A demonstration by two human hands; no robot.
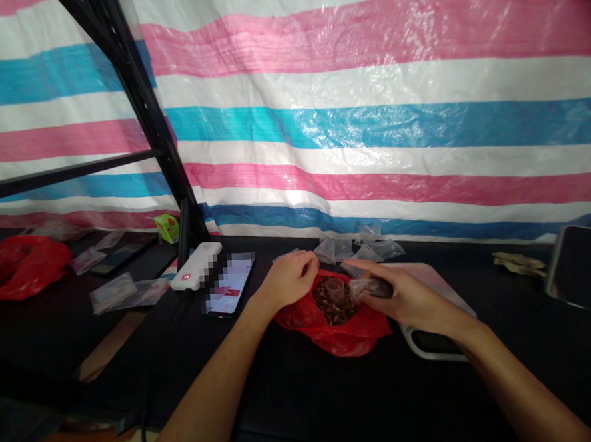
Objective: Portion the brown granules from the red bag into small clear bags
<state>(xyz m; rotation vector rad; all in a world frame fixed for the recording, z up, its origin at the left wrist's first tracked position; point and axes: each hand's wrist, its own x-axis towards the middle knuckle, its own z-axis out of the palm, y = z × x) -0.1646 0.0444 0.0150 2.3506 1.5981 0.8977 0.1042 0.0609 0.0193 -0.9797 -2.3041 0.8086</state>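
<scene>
A red plastic bag [355, 341] lies rolled open on the black table, full of small brown pieces [331, 309] that look dried. A small clear plastic cup [335, 289] sits upright on them. My left hand [293, 278] is closed at the bag's far left rim, its fingers curled on the red plastic and partly hidden. Above the bag's right side, my right hand [403, 294] grips a small clear plastic bag [364, 287] with dark brown contents. This small bag lies tilted sideways, its clear end towards the cup. Under my right wrist is a white digital scale [442, 285], partly covered.
Several clear bags [334, 248] lie behind the red bag. Left of it are a phone [232, 285] and a white power bank [197, 266] with a cable. A dark-screened device [586, 270] stands far right, near a crumpled brown piece [519, 263]. A black metal post [154, 123] rises left.
</scene>
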